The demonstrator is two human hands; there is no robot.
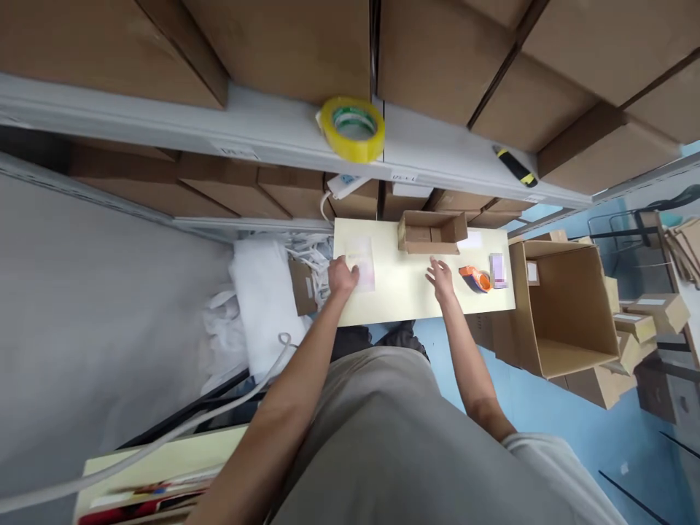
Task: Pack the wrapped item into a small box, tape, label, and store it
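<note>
My left hand (pixel 343 277) is at the left edge of the cream tabletop (pixel 394 295), fingers curled and thumb over the side of a pale pinkish sheet (pixel 365 266). What is inside those curled fingers, if anything, is hidden. Over the table's middle, my right hand (pixel 440 278) has its fingers apart and holds nothing. Just beyond its fingertips stands a small open cardboard box (pixel 432 246), its open side towards me. To the right of that hand lie an orange and dark blue tape dispenser (pixel 475 279) and a small purple-and-white packet (pixel 497 270).
A yellow tape roll (pixel 354 149) and a utility knife (pixel 515 168) lie on the grey shelf (pixel 437 146) above, among cartons. A large open carton (pixel 574 306) stands right of the table. White foam wrap (pixel 265 306) and a white cable (pixel 240 401) are at left.
</note>
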